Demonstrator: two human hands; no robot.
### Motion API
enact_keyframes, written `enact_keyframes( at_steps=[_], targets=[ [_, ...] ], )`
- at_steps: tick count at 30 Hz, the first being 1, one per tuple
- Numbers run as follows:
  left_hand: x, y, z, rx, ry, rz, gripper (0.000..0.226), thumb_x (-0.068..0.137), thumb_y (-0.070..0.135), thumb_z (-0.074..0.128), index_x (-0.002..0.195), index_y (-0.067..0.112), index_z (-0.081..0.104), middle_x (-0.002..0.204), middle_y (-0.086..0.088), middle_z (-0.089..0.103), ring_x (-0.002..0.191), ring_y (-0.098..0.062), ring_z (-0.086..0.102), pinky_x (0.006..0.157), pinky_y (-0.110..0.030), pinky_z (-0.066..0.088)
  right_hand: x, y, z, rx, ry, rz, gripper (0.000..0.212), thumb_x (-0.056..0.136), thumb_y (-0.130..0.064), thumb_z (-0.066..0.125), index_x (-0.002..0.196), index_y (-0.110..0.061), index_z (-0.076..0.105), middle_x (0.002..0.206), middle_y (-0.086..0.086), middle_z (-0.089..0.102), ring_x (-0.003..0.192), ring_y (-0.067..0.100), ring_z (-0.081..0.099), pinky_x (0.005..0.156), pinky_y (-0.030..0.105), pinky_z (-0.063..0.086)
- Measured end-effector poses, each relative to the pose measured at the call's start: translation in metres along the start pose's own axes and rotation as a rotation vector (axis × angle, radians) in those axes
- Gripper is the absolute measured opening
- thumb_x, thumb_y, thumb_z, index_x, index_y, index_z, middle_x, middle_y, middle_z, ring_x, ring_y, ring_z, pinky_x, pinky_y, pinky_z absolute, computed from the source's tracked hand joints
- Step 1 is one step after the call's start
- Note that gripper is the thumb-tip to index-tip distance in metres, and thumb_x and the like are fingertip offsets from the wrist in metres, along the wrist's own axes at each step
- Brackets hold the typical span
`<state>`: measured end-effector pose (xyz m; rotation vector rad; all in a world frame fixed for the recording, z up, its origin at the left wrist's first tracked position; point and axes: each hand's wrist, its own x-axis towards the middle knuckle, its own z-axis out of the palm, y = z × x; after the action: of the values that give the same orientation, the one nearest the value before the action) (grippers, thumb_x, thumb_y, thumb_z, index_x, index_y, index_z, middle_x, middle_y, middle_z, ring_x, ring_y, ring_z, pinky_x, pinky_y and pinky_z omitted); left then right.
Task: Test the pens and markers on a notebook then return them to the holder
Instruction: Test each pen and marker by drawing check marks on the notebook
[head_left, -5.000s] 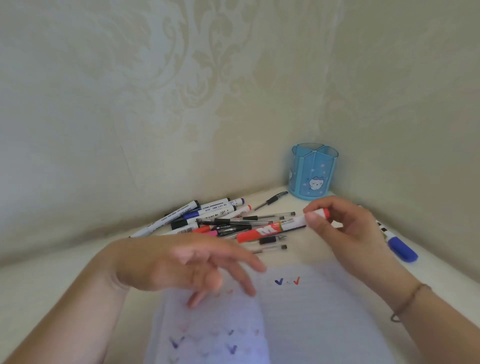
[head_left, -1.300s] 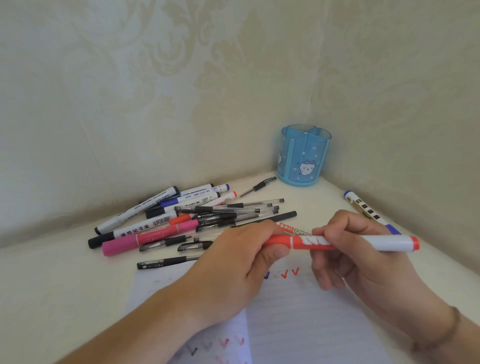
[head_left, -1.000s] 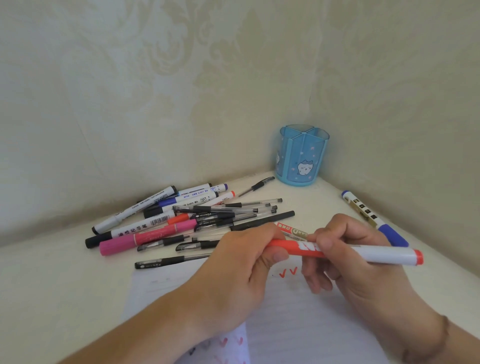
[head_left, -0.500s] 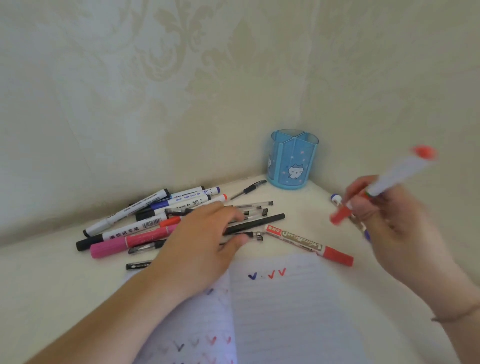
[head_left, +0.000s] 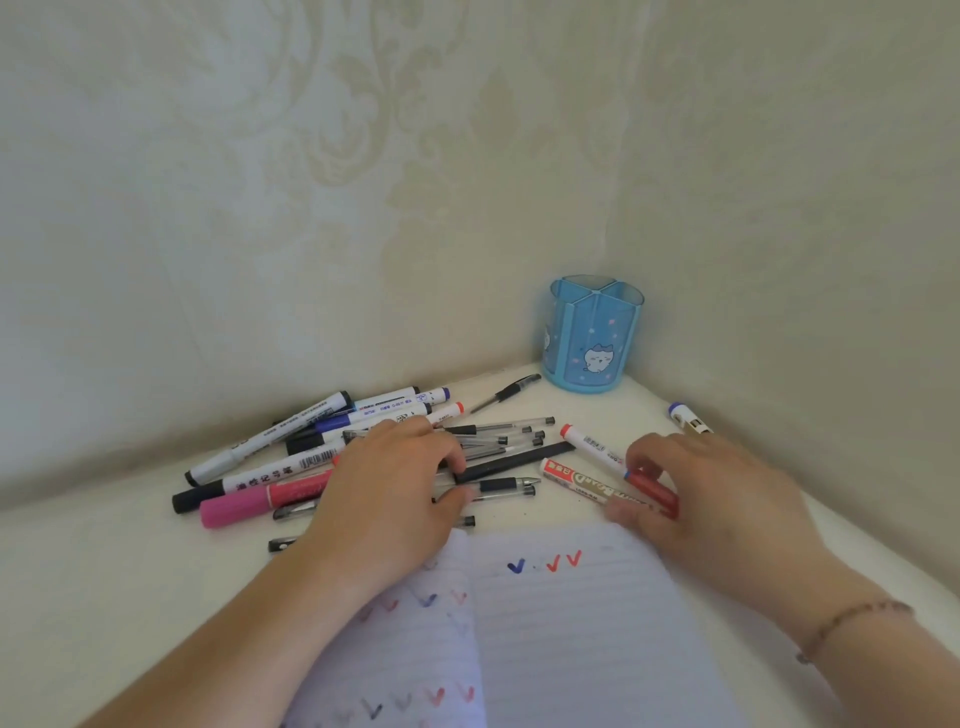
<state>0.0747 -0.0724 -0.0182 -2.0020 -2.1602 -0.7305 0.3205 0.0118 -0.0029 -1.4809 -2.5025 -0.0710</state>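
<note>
Left hand (head_left: 387, 493): fingers apart, palm down on pile of pens (head_left: 483, 441) near table's back edge | right hand (head_left: 711, 499): fingers curled around two red markers (head_left: 597, 480) lying on table | holder (head_left: 592, 338): upright in back corner | notebook (head_left: 571, 639): open at front edge.

The pen holder (head_left: 592, 338) is translucent blue plastic, smooth and faintly glossy. The gel pens (head_left: 498, 441) have clear plastic barrels; the whiteboard markers (head_left: 311, 462) are opaque, slick plastic with printed labels. The notebook (head_left: 566, 639) is matt ruled paper (ink ticks soaked in). The tabletop (head_left: 104, 582) looks smooth cream, the wallpaper (head_left: 363, 182) softly embossed.
</note>
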Motion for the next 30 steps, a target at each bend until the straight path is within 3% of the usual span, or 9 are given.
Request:
enact_keyframes(
  at_steps=[5, 9, 15, 19, 22, 26, 30],
  targets=[
    [0.001, -0.002, -0.002, 0.007, -0.015, -0.027, 0.016, 0.084, 0.049, 0.063, 0.093, 0.035, 0.061, 0.077, 0.019, 0.041, 0.086, -0.010, 0.045, 0.082, -0.030, 0.041, 0.002, 0.009, -0.003, -0.045, 0.068, 0.125, 0.019, 0.088, -0.056, 0.049, 0.094, -0.038, 0.053, 0.089, -0.018, 0.055, 0.081, 0.014, 0.051, 0.062, 0.027, 0.041],
    [0.005, -0.010, -0.009, 0.081, 0.036, -0.142, 0.011, 0.088, 0.040, 0.059, 0.095, 0.032, 0.061, 0.089, 0.013, 0.053, 0.094, -0.016, 0.053, 0.082, -0.034, 0.045, 0.004, 0.021, 0.002, -0.047, 0.071, 0.255, 0.014, 0.091, -0.044, 0.049, 0.096, -0.035, 0.057, 0.093, -0.015, 0.060, 0.085, 0.020, 0.059, 0.063, 0.027, 0.042],
    [0.013, -0.032, -0.023, 0.125, 0.103, -0.262, 0.017, 0.089, 0.019, 0.056, 0.103, 0.027, 0.060, 0.090, 0.008, 0.048, 0.095, -0.023, 0.052, 0.080, -0.038, 0.046, 0.005, 0.023, 0.005, 0.018, 0.072, 0.189, 0.020, 0.082, -0.058, 0.057, 0.094, -0.042, 0.055, 0.098, -0.018, 0.054, 0.093, 0.017, 0.060, 0.068, 0.028, 0.048],
    [0.010, -0.033, -0.026, 0.256, -0.027, -0.258, 0.022, 0.087, 0.018, 0.058, 0.104, 0.032, 0.055, 0.105, 0.009, 0.052, 0.102, -0.020, 0.050, 0.077, -0.033, 0.037, 0.008, 0.034, 0.009, -0.006, 0.115, 0.232, 0.017, 0.084, -0.048, 0.059, 0.095, -0.035, 0.063, 0.085, -0.011, 0.048, 0.082, 0.027, 0.062, 0.062, 0.031, 0.046],
    [0.009, -0.040, -0.035, 0.332, -0.134, -0.274, 0.016, 0.088, 0.018, 0.053, 0.094, 0.033, 0.051, 0.103, 0.010, 0.050, 0.098, -0.019, 0.048, 0.073, -0.031, 0.032, 0.009, 0.039, 0.013, -0.004, 0.146, 0.252, 0.017, 0.084, -0.041, 0.063, 0.098, -0.031, 0.066, 0.086, -0.005, 0.051, 0.079, 0.030, 0.061, 0.060, 0.032, 0.045],
    [0.007, -0.051, -0.046, 0.367, -0.288, -0.336, 0.015, 0.087, 0.019, 0.053, 0.083, 0.032, 0.048, 0.097, 0.009, 0.055, 0.091, -0.018, 0.052, 0.076, -0.030, 0.042, 0.012, 0.031, 0.014, 0.080, 0.263, 0.228, 0.023, 0.084, -0.049, 0.061, 0.097, -0.030, 0.066, 0.093, -0.004, 0.059, 0.079, 0.029, 0.061, 0.062, 0.034, 0.050],
    [0.008, -0.052, -0.048, 0.475, -0.287, -0.358, 0.012, 0.088, 0.025, 0.056, 0.099, 0.028, 0.058, 0.103, 0.008, 0.063, 0.098, -0.018, 0.059, 0.084, -0.030, 0.045, 0.010, 0.020, 0.011, 0.164, 0.363, 0.172, 0.016, 0.082, -0.044, 0.065, 0.092, -0.032, 0.067, 0.088, -0.009, 0.059, 0.079, 0.026, 0.063, 0.062, 0.034, 0.051]
  ],
)
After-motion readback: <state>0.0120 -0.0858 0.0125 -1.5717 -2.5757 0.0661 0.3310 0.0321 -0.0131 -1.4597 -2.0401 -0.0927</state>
